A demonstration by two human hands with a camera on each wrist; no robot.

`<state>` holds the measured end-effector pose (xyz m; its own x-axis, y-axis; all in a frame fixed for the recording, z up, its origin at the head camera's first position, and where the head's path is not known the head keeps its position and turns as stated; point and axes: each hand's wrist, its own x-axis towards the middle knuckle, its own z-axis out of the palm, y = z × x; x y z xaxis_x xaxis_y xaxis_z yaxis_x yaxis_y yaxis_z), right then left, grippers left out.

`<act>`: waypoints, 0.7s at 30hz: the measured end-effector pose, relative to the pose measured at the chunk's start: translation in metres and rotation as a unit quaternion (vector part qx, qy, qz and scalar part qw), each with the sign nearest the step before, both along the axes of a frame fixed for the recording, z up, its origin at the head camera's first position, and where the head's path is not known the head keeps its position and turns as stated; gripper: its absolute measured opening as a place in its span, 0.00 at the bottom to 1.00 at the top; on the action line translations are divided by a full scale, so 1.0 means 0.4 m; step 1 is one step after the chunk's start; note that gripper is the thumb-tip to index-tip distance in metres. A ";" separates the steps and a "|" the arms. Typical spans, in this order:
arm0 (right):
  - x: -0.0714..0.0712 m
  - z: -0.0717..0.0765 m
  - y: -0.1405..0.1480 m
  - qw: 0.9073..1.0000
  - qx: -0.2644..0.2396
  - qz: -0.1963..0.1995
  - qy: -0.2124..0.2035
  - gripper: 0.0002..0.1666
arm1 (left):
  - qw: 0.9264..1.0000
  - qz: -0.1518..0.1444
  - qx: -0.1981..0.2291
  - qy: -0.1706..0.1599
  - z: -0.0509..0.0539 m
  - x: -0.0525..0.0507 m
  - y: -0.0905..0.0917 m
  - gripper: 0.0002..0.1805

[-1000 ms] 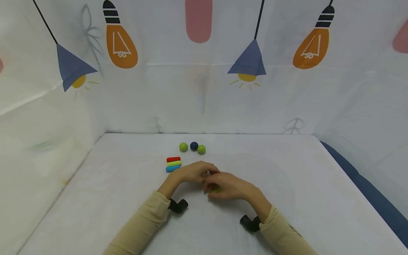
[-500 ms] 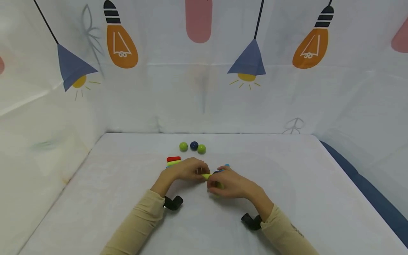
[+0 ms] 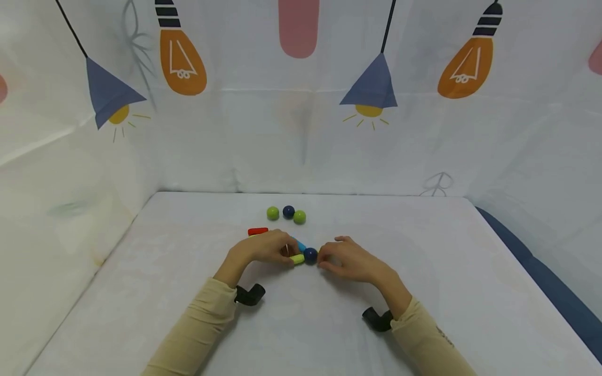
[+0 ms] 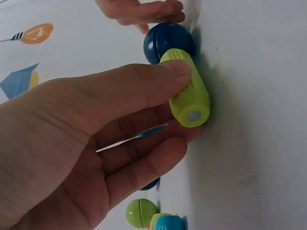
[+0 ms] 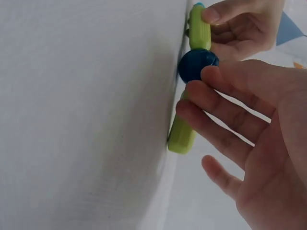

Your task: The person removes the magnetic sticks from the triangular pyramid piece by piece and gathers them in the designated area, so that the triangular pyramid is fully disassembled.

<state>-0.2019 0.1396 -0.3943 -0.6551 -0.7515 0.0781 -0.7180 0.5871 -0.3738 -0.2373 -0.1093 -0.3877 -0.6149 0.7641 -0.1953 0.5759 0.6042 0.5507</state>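
Note:
My left hand [image 3: 267, 247] pinches a yellow-green magnetic rod [image 4: 192, 93] between thumb and fingers. A metal disc shows in the rod's near end. Its far end meets a dark blue ball [image 3: 310, 255] on the white table. A blue rod [image 3: 301, 245] reaches toward the same ball from behind; whether they join, I cannot tell. At the ball's right side is my right hand [image 3: 354, 261], fingers loosely bent and thumb tip close against the ball. Behind those fingers, a second yellow-green rod [image 5: 182, 136] extends from the ball, partly hidden in the right wrist view.
Farther back lie a green ball [image 3: 273, 213], a dark blue ball [image 3: 289, 211] and another green ball [image 3: 299, 217]. A red rod [image 3: 257, 231] lies behind my left hand, which covers most of the rods beside it. A printed white curtain [image 3: 263, 141] hangs behind the table.
The left hand has shifted left and its rod has come into view. My right hand has loosened and lifted slightly, uncovering the dark blue ball and the blue rod.

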 end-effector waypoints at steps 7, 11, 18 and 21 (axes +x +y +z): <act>-0.002 -0.007 0.000 0.997 -0.003 -0.073 -0.004 0.20 | 1.000 -0.002 -0.006 0.014 -0.002 0.011 0.023 0.10; 0.004 -0.009 -0.006 0.994 0.008 -0.109 -0.001 0.24 | 1.000 -0.002 -0.003 0.016 -0.001 0.016 0.031 0.10; 0.006 -0.013 -0.012 0.993 0.007 -0.118 -0.028 0.18 | 0.998 -0.031 0.010 0.047 0.000 0.022 0.039 0.10; 0.006 -0.012 -0.011 0.990 0.009 -0.124 -0.064 0.16 | 0.997 -0.041 0.014 0.065 0.004 0.022 0.037 0.10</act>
